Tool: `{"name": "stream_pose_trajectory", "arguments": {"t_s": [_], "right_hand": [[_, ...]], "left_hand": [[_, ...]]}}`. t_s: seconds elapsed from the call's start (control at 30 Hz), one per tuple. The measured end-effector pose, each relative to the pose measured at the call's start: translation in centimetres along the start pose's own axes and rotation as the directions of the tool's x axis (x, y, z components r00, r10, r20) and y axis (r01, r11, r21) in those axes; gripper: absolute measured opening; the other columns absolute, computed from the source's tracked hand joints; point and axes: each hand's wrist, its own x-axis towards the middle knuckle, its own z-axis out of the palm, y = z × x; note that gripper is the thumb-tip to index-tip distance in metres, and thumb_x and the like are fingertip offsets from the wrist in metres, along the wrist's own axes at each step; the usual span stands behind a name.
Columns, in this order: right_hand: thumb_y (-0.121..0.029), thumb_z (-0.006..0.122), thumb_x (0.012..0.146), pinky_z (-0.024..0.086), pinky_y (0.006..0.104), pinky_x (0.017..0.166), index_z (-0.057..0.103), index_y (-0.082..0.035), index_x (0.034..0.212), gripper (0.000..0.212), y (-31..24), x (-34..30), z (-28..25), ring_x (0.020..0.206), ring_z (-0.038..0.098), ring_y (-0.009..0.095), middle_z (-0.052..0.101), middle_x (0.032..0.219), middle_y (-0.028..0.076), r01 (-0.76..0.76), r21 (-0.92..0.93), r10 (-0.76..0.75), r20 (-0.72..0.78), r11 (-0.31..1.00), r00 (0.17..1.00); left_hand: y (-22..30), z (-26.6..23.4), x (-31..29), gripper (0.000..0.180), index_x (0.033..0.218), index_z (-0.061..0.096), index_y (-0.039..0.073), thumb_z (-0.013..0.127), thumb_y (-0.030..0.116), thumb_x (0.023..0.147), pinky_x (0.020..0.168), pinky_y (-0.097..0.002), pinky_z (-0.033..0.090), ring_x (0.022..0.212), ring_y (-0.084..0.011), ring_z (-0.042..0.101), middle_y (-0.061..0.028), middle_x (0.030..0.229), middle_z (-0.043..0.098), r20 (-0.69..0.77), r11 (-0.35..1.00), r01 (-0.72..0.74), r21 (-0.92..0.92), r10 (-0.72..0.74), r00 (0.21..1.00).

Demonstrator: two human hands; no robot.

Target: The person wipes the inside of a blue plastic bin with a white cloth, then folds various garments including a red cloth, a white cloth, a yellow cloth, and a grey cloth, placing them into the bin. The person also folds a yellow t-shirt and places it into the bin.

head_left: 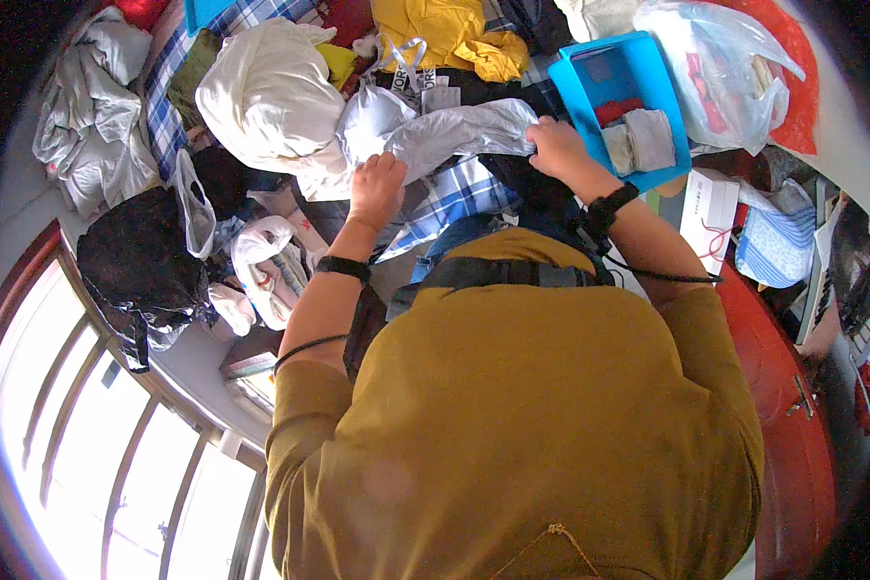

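Hands on grey garment [454, 130], stretched between them, centre of clothes pile, just left of blue bin [575, 97]. Your left hand [377, 188] pinches near edge, grip clamped on cloth. Your right hand [554, 147] clamped on right end. Keep cloth taut, edges level; keep it off white bundle [266, 97] far left.

So the bed [24, 208] is basically buried in laundry. Its pale sheet only shows along the left edge. A crumpled grey garment [92, 106] sits near the far left corner, with a black bag [140, 256] closer in along that edge. A big white bundle [266, 97] lies mid-bed on a blue plaid cloth [169, 92]. Yellow clothing [445, 34] is at the far edge, and a blue plastic basket [575, 97] sits to the right, just beside a clear plastic bag [720, 68].
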Motion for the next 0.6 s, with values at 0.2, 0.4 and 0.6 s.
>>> {"name": "stream_pose_trajectory", "arguments": {"t_s": [0.2,0.4,0.6], "right_hand": [[-0.013,0.062,0.07,0.049,0.0433,0.072,0.063,-0.007,0.086,0.017,-3.0,6.0,-1.3,0.081,0.061,0.033,0.063,0.086,0.014,0.275,0.13,-0.234,-0.261,0.953,0.937],[-0.019,0.073,0.064,0.048,0.0436,0.074,0.063,-0.009,0.09,0.029,-5.6,8.6,0.5,0.085,0.06,0.033,0.064,0.084,0.013,0.179,0.126,-0.18,-0.01,0.976,0.984],[-0.021,0.073,0.064,0.048,0.0396,0.073,0.064,-0.007,0.088,0.03,-4.9,8.2,1.6,0.083,0.059,0.031,0.064,0.086,0.013,0.358,0.139,-0.358,-0.021,0.923,0.933]], "left_hand": [[1.4,-0.2,1.4,0.031,0.089,0.06,0.007,0.065,0.034,0.074,0.077,-0.042,0.045,0.093,-0.0284,0.054,-0.0093,0.093,0.055,0.091,0.987,0.157,-0.029,-0.154,0.984],[2.2,0.2,3.8,0.056,0.122,0.041,0.009,0.066,0.028,0.075,0.083,-0.0442,0.047,0.097,-0.0357,0.056,-0.0158,0.105,0.056,0.035,0.897,0.416,-0.149,-0.415,0.909],[2.0,1.2,4.1,0.059,0.124,0.041,0.009,0.067,0.026,0.074,0.083,-0.0453,0.046,0.099,-0.0367,0.055,-0.0177,0.108,0.055,-0.022,0.898,0.411,-0.155,-0.419,0.908]]}}
